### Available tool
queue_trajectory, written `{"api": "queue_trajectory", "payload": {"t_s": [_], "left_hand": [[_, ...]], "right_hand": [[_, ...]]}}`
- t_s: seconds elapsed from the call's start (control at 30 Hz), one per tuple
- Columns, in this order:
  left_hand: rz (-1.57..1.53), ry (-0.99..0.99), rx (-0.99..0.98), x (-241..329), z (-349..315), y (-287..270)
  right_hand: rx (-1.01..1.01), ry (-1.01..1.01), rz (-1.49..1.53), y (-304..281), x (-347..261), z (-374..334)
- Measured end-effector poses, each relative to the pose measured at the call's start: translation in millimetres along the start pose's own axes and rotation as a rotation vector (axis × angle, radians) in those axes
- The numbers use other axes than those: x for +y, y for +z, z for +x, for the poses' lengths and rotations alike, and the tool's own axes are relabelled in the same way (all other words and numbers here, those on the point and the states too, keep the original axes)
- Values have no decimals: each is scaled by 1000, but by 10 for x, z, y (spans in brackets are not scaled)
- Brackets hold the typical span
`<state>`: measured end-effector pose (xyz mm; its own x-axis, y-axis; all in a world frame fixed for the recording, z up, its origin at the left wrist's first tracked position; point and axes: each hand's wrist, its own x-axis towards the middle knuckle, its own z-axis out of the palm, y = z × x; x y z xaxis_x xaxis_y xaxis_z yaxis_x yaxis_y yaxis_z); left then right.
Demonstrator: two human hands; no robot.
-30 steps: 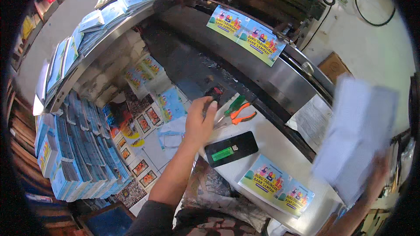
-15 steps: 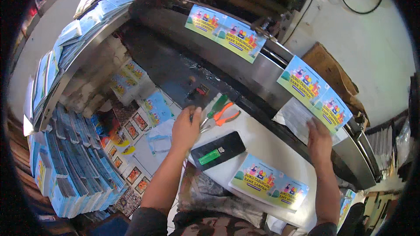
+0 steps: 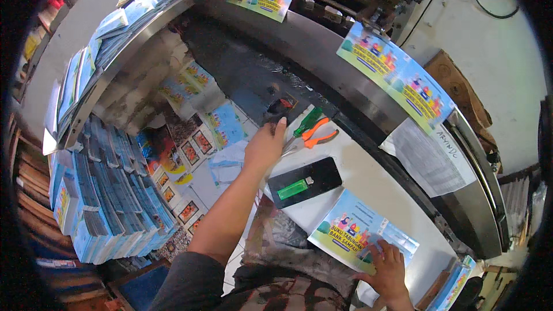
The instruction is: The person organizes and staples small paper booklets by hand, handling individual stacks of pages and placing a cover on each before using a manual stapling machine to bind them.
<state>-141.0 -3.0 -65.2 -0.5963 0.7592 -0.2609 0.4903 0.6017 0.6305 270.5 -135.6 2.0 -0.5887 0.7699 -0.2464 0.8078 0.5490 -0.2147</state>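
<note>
My left hand [image 3: 266, 147] is at the edge of the white tabletop, its thumb up and its fingers curled by a dark part with some red on it; what they hold is hidden. Beside it lie orange-handled pliers [image 3: 315, 135] and a green-handled tool [image 3: 308, 121]. My right hand [image 3: 389, 273] rests spread fingers on the right part of a small stack of blue and yellow printed covers [image 3: 343, 233] at the table's near side. A green lighter [image 3: 292, 189] lies on a black phone [image 3: 322, 177] between my hands.
Printed covers [image 3: 397, 75] hang along a curved metal rail [image 3: 322, 46] across the back. A white form sheet [image 3: 435, 161] is fixed below them. Tall stacks of blue booklets [image 3: 115, 196] stand at left; more booklets lie on a metal ledge [image 3: 132, 37].
My right hand has come from the rail down to the stack of covers. The covers on the rail have shifted leftward. The left hand stays by the dark part; the view has tilted.
</note>
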Motion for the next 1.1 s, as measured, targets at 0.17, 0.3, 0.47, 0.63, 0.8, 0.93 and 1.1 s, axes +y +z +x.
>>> {"api": "queue_trajectory", "payload": {"t_s": [0.17, 0.3, 0.47, 0.63, 0.8, 0.93, 1.1], "left_hand": [[-16, 5, -40, -3, 8, -37], [17, 15, -27, -11, 12, -15], [21, 36, -23, -48, 25, 9], [26, 22, -24, -22, -3, -24], [24, 8, -82, 38, 10, -14], [5, 33, -57, -31, 17, 18], [13, 16, -47, -33, -4, -45]], "right_hand": [[5, -38, -22, 83, 100, -62], [4, -20, -38, 108, 93, -55], [49, -100, -10, 57, 157, -39], [-19, -42, 67, -172, 24, 69], [-296, 93, 174, -198, 121, -28], [-304, 188, 476, -592, 388, 20], [234, 567, 341, -1428, 1091, 224]]}}
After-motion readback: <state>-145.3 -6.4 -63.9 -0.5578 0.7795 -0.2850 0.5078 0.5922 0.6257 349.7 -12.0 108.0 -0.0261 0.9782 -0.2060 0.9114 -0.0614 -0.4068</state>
